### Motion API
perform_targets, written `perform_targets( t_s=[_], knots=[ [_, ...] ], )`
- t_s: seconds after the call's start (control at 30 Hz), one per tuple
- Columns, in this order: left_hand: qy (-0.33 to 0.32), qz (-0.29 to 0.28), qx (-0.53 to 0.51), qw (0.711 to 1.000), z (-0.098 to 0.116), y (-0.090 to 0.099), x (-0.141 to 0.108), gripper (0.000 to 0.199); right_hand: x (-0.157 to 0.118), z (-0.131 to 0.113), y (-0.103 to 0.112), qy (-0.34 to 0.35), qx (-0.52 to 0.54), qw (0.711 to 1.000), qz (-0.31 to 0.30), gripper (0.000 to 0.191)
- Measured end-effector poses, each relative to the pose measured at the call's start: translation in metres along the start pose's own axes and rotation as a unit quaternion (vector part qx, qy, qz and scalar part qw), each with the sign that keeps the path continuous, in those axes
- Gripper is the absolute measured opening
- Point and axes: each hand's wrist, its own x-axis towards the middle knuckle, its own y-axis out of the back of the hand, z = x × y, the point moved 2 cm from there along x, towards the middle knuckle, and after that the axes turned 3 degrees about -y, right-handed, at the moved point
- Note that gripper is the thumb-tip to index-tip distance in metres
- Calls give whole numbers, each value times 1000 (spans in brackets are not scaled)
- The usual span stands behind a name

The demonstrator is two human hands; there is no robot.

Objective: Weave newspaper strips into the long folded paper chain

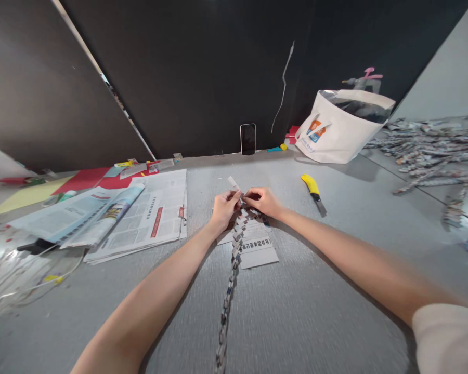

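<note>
A long folded-paper chain (231, 283) runs from the near edge up the middle of the grey surface to both hands. My left hand (225, 209) is closed in a pinch on the chain's far end, where a pale paper strip (232, 182) sticks out. Right beside it, my right hand (263, 201) pinches at the same end, its fingertips nearly touching the left ones. Printed paper pieces (257, 251) lie flat under the chain and below the hands. To the right rests a yellow-handled cutter (312, 187) with its blade pointing toward the near side.
Stacked newspapers (167, 208) and coloured sheets (81, 182) lie left, near cables. A phone (248, 139) leans upright on the dark wall. At back right stand a white bag (341, 130) and a spray bottle (368, 82), with heaped paper chains (437, 150) farther right.
</note>
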Motion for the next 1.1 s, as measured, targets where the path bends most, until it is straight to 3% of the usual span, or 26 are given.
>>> perform_targets(
  t_s=[0.47,0.67,0.83,1.0,1.1],
  knots=[
    [24,-23,64,997,3,0,-2,33,1,6,2,-22,-4,1000,8,36],
    [27,3,73,997,3,-2,-3,28,-1,2,1,-26,15,999,-9,38],
    [19,24,13,999,-1,1,2,35,-2,-1,2,-8,10,999,48,34],
    [17,19,2,1000,-3,4,3,42,-2,-3,0,25,-48,998,-21,41],
    [18,10,0,1000,-3,4,2,43,-4,-6,0,34,-73,996,-24,48]
  ],
)
